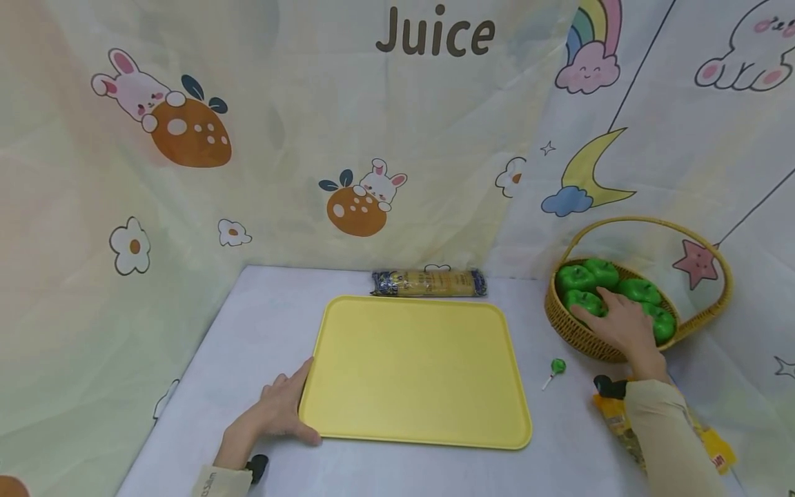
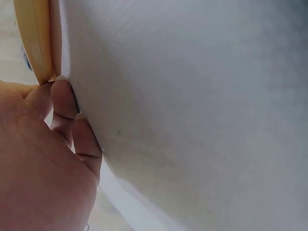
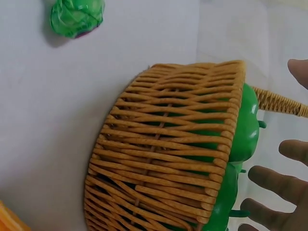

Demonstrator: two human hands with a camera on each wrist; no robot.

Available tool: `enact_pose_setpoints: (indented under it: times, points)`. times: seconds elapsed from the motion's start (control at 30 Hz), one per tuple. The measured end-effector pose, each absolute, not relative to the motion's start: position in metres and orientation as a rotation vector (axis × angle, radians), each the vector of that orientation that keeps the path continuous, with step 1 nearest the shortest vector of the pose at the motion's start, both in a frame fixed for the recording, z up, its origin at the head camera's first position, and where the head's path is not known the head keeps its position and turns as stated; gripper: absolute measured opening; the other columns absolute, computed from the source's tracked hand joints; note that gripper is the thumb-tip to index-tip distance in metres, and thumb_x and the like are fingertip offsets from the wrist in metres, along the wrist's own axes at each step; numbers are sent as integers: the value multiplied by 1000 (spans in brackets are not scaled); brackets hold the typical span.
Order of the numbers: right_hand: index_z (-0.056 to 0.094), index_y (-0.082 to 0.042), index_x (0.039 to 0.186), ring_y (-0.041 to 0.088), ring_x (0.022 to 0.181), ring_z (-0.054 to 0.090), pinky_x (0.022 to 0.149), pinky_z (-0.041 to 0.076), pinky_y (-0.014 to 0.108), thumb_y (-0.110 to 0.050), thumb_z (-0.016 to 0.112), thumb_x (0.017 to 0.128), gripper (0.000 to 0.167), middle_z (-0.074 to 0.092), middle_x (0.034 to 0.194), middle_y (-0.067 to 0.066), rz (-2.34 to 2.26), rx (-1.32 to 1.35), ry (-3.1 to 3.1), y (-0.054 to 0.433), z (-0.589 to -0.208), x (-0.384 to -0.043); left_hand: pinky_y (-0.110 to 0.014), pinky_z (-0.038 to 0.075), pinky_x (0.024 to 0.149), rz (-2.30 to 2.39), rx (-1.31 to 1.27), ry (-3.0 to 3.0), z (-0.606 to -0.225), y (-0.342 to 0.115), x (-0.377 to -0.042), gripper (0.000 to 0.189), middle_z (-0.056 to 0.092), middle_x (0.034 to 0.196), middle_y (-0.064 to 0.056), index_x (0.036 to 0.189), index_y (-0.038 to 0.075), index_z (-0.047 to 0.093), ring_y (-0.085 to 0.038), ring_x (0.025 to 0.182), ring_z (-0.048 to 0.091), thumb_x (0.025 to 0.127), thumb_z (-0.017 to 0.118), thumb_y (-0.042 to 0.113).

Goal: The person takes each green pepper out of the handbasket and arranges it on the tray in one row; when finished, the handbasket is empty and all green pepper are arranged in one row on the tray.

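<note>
A yellow tray (image 1: 416,373) lies flat on the white table. My left hand (image 1: 279,407) grips its near-left corner, thumb at the front edge and fingers along the left side. In the left wrist view, curled fingers (image 2: 65,103) meet the tray's rim (image 2: 36,38) close to the tabletop. At the right, my right hand (image 1: 624,324) reaches over a wicker basket (image 1: 574,331) of several shiny green apples (image 1: 574,278). In the right wrist view, its fingers (image 3: 276,185) are spread beside the stemmed apples (image 3: 246,125), above the basket's rim.
A long clear packet with yellow contents (image 1: 428,284) lies behind the tray. A green lollipop (image 1: 557,366) lies between tray and basket. Under my right forearm is a yellow bag (image 1: 714,445). The basket's tall handle (image 1: 646,221) arches behind my right hand. A printed cloth backdrop (image 1: 435,138) hangs behind.
</note>
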State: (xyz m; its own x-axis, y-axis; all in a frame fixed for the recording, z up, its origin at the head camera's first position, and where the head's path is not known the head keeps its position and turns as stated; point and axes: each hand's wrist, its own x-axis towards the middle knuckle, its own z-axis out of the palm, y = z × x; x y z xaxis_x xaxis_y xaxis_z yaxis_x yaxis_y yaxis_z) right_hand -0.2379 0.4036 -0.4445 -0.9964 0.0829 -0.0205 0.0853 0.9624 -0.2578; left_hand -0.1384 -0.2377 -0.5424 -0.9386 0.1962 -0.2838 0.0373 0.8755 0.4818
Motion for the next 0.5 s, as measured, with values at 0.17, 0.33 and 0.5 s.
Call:
enact_pose_setpoints:
  times: [0.17, 0.33, 0.5]
  points:
    - [26, 4, 154, 70, 128, 23, 99, 16, 84, -77, 42, 91, 105, 26, 150, 44, -360, 139, 3078, 407, -442, -246, -34, 30, 78, 698, 186, 2723, -542, -238, -138, 161, 47, 155, -1, 163, 21, 12, -15, 91, 37, 32, 90, 74]
    - [29, 2, 154, 72, 129, 21, 100, 15, 83, -80, 42, 89, 105, 26, 150, 44, -302, 143, 3041, 410, -439, -252, -34, 31, 79, 699, 177, 2718, -540, -237, -137, 161, 46, 156, -1, 163, 21, 12, -15, 91, 37, 32, 90, 74]
    - [32, 2, 153, 73, 129, 17, 101, 13, 83, -79, 44, 89, 104, 25, 149, 44, -277, 137, 3031, 413, -440, -257, -34, 30, 78, 696, 166, 2714, -540, -236, -138, 161, 48, 154, -1, 163, 20, 13, -15, 91, 37, 32, 90, 74]
